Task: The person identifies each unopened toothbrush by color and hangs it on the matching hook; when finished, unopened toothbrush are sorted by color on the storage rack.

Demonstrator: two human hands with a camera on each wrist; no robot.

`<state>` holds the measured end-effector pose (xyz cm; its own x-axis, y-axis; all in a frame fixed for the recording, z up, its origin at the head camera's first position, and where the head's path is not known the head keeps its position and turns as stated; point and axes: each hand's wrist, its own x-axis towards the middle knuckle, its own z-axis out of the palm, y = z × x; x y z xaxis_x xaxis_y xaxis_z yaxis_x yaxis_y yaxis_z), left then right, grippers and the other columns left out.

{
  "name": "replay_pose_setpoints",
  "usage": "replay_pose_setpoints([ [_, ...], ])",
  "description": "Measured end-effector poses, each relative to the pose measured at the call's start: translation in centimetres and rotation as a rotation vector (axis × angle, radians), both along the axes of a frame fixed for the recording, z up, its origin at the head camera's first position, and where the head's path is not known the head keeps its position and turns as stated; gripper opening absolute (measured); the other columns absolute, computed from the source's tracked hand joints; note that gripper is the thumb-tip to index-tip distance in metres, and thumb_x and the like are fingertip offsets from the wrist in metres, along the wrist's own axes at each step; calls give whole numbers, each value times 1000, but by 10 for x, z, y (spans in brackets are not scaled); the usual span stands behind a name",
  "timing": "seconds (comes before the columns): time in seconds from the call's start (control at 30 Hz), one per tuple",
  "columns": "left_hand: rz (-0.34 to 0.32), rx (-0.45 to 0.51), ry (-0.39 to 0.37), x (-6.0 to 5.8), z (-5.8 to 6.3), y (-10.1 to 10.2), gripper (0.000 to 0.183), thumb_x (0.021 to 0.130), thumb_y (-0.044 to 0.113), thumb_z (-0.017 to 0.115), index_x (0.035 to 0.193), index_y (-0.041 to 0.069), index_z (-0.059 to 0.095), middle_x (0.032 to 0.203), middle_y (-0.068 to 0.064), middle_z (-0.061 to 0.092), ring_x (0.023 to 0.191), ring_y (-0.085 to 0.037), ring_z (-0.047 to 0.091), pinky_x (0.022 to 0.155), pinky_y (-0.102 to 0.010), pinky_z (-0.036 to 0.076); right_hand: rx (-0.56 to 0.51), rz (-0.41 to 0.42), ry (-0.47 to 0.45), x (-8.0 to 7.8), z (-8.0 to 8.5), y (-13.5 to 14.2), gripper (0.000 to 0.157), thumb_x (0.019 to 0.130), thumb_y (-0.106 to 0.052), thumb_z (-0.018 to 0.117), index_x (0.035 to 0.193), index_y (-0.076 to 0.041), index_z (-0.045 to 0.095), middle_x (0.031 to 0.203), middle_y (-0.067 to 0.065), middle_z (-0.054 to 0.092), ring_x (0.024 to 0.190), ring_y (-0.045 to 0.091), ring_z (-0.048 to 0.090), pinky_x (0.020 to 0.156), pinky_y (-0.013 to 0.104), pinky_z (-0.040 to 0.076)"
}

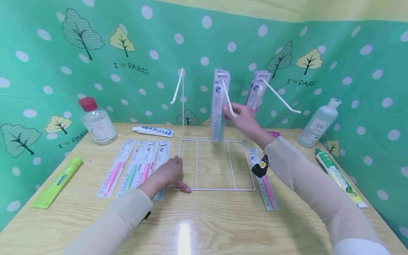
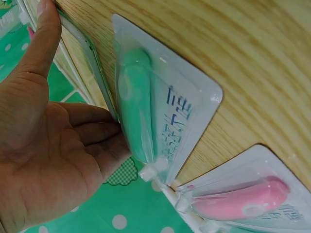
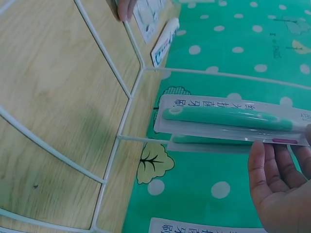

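Note:
In the head view, my right hand (image 1: pixel 243 118) pinches a packaged green toothbrush (image 1: pixel 219 120) that hangs on the middle hook (image 1: pixel 228 97) of a white wire rack (image 1: pixel 216 190). The right wrist view shows my right-hand fingers (image 3: pixel 272 167) at the edge of this pack (image 3: pixel 228 116), with a second green one (image 3: pixel 209 144) behind it. My left hand (image 1: pixel 170 172) rests on the rack's left base wire, its thumb stretched toward the front corner. Beside that hand lies a packaged green toothbrush (image 2: pixel 138 102). More packs (image 1: pixel 259 88) hang on the right hook.
Several packaged toothbrushes (image 1: pixel 116 168) lie left of the rack, one (image 1: pixel 266 184) right of it. Toothpaste tubes (image 1: pixel 153 131) lie at the back and a green tube (image 1: pixel 58 182) far left. A red-capped bottle (image 1: pixel 98 124) and a pale bottle (image 1: pixel 318 124) stand at either side.

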<state>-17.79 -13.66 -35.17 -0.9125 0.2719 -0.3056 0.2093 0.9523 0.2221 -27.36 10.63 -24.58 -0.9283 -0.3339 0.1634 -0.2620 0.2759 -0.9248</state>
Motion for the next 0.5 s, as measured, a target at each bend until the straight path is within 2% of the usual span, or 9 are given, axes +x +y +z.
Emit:
replay_pose_setpoints([
  [0.07, -3, -9, 4, 0, 0, 0, 122, 56, 63, 71, 139, -10, 20, 145, -28, 16, 132, -40, 19, 107, -46, 21, 1, -9, 0, -2, 1, 0, 36, 94, -31, 48, 121, -9, 55, 115, 8, 59, 100, 22, 56, 82, 42, 50],
  [0.3, 1, -5, -1, 1, 2, 1, 121, 56, 62, 71, 139, -10, 20, 145, -28, 16, 132, -40, 19, 108, -46, 21, 34, -47, -4, -6, 4, -3, 37, 94, -34, 48, 120, -8, 55, 117, 8, 58, 103, 22, 55, 79, 36, 51],
  [0.5, 9, 8, -10, 1, 2, 0, 121, 56, 61, 72, 139, -9, 19, 146, -27, 15, 133, -39, 17, 108, -45, 20, 33, -55, -4, -6, 5, -6, 34, 94, -31, 48, 119, -9, 56, 115, 8, 59, 101, 22, 56, 79, 36, 51],
])
